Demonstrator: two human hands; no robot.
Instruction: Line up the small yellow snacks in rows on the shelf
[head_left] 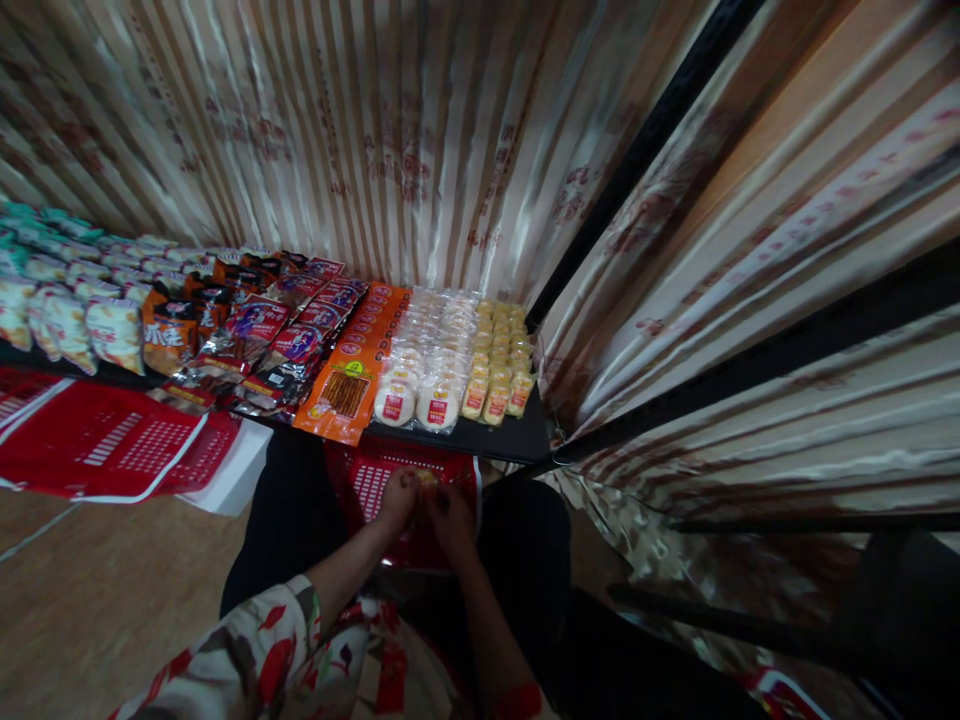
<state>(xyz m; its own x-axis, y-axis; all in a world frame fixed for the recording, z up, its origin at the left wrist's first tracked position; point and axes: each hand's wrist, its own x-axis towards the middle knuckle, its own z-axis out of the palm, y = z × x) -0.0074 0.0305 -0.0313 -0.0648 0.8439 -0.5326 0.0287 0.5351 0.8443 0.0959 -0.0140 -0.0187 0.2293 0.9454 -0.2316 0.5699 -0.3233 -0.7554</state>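
Note:
Between my knees, my left hand [400, 497] and my right hand [452, 520] are close together, fingers closed on a small yellow snack packet [426, 479]. Most of that packet is hidden by my fingers. Below both hands is a red shopping basket [370, 490] with rows of slots. Just beyond them, on the black shelf [495, 440], lie rows of small yellow snack packets [496, 400] and round white crackers [439, 405] in clear wrappers.
Further left along the shelf are an orange snack bag [343, 390], dark red packets [259, 320], orange-and-black bags [169, 335] and white bags [114, 330]. More red baskets [112, 440] stand at the left. A pleated curtain [420, 150] and black poles [637, 150] border the shelf.

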